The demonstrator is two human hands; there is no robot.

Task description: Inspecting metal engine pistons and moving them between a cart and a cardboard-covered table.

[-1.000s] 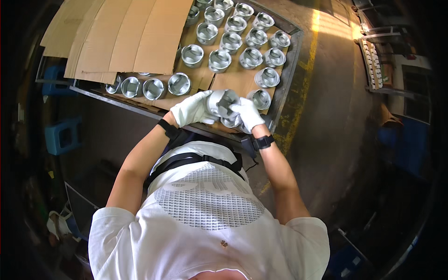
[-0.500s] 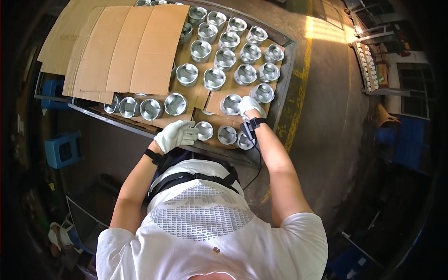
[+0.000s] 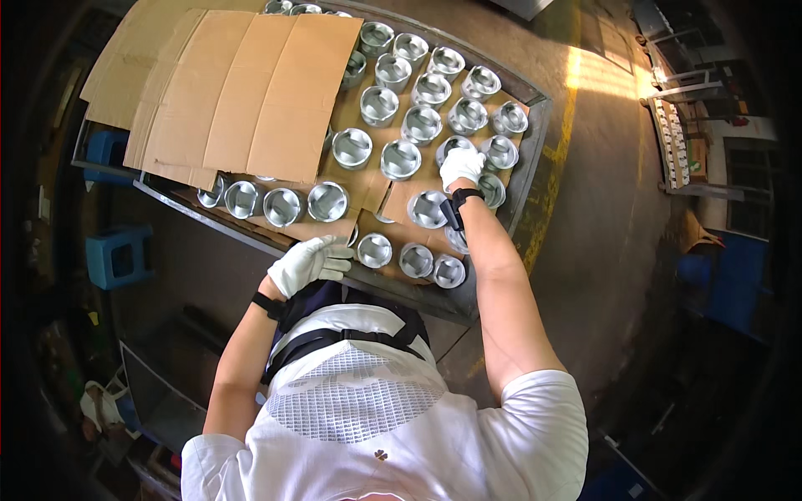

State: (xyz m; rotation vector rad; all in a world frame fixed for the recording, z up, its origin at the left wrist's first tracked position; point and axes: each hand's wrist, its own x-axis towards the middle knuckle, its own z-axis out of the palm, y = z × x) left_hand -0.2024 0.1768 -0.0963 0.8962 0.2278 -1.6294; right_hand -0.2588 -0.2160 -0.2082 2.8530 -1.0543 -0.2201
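Observation:
Rows of silver metal pistons [image 3: 401, 159] stand on brown cardboard [image 3: 368, 188] in a metal-framed cart. My right hand [image 3: 462, 166], in a white glove, reaches over the right part of the rows. Its fingers curl down onto the rim of one piston [image 3: 449, 148], which stands among the others; the fingertips are partly hidden. My left hand [image 3: 309, 265], also gloved, hovers by the cart's near edge with fingers stretched out and nothing in them. Closest to it is a piston [image 3: 374, 250] in the front row.
Folded cardboard sheets [image 3: 242, 92] cover the cart's left part. The cart's metal edge [image 3: 535, 159] bounds the pistons on the right, beside a yellow floor line [image 3: 555, 179]. A blue stool [image 3: 121, 256] stands at the left.
My right hand has moved farther away along the rows, from beside a nearer piston to one behind it. My left hand has drawn back slightly from the front row. The view has shifted a little.

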